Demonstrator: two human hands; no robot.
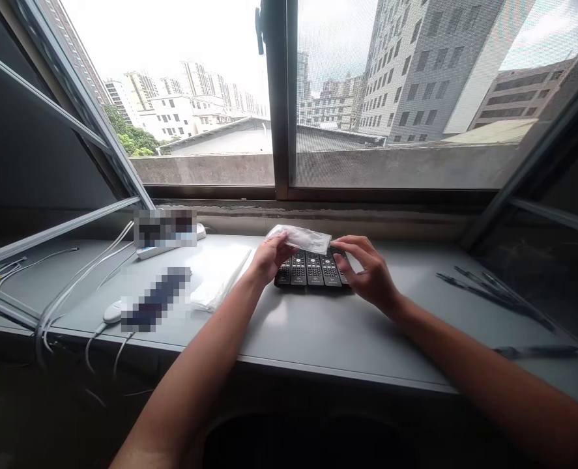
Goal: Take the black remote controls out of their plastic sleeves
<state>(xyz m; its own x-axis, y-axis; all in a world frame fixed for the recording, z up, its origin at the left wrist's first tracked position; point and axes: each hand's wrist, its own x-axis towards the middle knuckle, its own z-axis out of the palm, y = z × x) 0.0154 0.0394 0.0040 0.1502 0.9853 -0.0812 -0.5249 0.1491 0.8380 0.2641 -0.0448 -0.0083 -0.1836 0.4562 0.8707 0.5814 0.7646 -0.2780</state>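
Observation:
My left hand (269, 255) is closed on one end of a small whitish, see-through plastic bag (305, 239), holding it lengthwise above the desk. At the bag's other end is my right hand (365, 268), its thumb and fingers curved but apart. One fingertip is at the bag's corner; whether it touches I cannot tell. Below the bag, several black remote controls (314, 270) lie side by side in a row with their buttons up. The bag and my hands cover parts of them.
A stack of white plastic bags (223, 273) lies left of my left forearm. Farther left are a white power strip (169, 246), pale cables (81, 273) and a blurred-out object (156, 299). Dark thin items (494, 293) lie at right. The window (281, 98) stands behind the grey desk (308, 339).

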